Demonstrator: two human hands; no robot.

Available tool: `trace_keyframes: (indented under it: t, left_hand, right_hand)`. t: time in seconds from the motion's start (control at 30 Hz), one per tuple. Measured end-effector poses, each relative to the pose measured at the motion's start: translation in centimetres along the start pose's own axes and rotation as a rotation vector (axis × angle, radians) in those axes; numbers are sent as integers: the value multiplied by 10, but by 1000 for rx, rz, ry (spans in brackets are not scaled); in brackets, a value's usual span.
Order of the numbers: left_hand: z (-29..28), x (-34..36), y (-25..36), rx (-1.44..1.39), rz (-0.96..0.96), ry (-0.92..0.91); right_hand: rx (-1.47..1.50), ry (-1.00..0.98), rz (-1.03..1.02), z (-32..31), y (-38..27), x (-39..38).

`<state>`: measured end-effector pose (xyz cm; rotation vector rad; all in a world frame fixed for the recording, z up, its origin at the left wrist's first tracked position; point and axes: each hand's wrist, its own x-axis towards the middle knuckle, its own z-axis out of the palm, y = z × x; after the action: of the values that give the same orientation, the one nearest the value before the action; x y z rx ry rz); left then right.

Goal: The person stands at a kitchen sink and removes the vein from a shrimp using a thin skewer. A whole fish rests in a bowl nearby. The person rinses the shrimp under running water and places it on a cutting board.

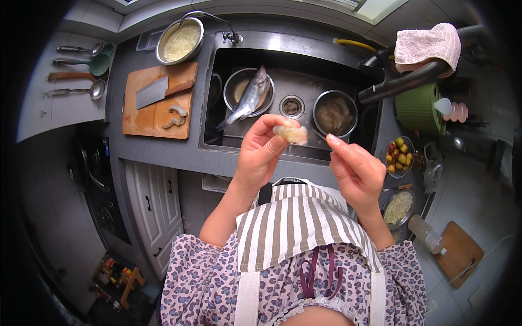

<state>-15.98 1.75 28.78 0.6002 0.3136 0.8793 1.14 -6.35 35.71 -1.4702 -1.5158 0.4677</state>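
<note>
My left hand (262, 149) is raised in front of the sink (247, 145), pinching a peeled shrimp (295, 135) between thumb and fingers. To its right, my right hand (360, 173) is closed, its index finger stretched toward the shrimp and a small gap between them. A thin sliver seems to stick out at that fingertip, too fine to name. Behind my hands, a metal bowl (354, 120) in the sink holds unpeeled shrimp (334, 115) in water. Another metal bowl (227, 86) has a whole fish (253, 96) lying across it, tail over the rim.
On the left, a wooden cutting board (133, 103) carries a cleaver (153, 93) and a few shrimp (176, 117). A bowl of pale shreds (182, 43) stands behind it. At right are a fruit bowl (399, 156), a green container (416, 108) and a pink towel (427, 46) over a black pipe.
</note>
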Motion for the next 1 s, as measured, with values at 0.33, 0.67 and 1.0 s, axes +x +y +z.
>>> trace_keyframes:
  t: [0.33, 0.67, 1.0]
  left_hand:
    - [32, -5, 29, 688, -265, -58]
    - [44, -12, 46, 801, -190, 15]
    - [32, -2, 27, 1219, 119, -179]
  right_hand:
    - [184, -137, 278, 6, 18, 9]
    - [500, -217, 533, 1, 35, -1]
    - [637, -357, 706, 7, 42, 0]
